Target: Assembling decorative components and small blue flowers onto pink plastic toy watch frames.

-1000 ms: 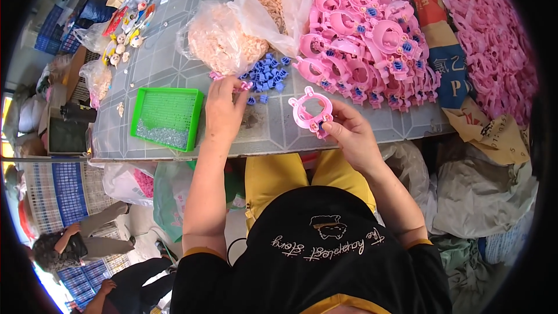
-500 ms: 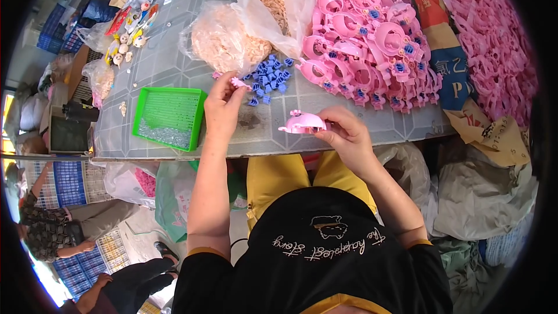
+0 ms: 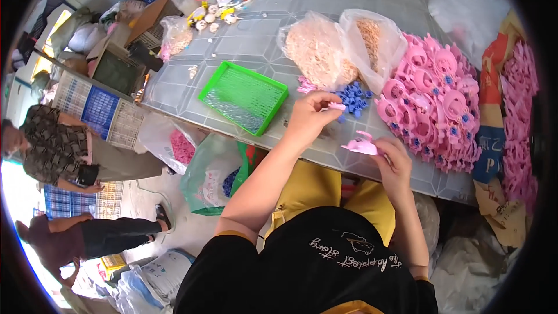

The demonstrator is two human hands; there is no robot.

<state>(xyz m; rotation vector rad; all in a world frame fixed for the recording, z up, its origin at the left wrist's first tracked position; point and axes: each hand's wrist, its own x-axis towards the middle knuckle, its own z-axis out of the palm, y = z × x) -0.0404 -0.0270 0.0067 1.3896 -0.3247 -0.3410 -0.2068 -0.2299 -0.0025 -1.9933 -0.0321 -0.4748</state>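
Note:
Between the thumb and fingers of my left hand [image 3: 308, 117] is a small pink plastic part [image 3: 336, 106]. My right hand [image 3: 394, 166] grips a larger pink rounded plastic shell [image 3: 361, 144] with a thin prong on top, just above the table's front edge. The two pieces are apart. Right beyond my left hand lies a heap of small blue plastic parts [image 3: 353, 97], with a few small pink parts [image 3: 306, 85] beside it. On the right is a big pile of pink ring-shaped plastic pieces [image 3: 433, 102], several with blue parts on them.
A green tray [image 3: 268, 121] stands left of my left hand. Two clear bags [image 3: 314, 46] of small pale pieces sit farther back. A printed sack [image 3: 491, 122] separates the pile from more pink parts [image 3: 519, 116]. Two people [image 3: 61, 145] stand at the left beside crates.
The view has swung left, so the table and heaps sit farther right in it. The pink shell has been turned in my right hand. My left hand still pinches its small pink part.

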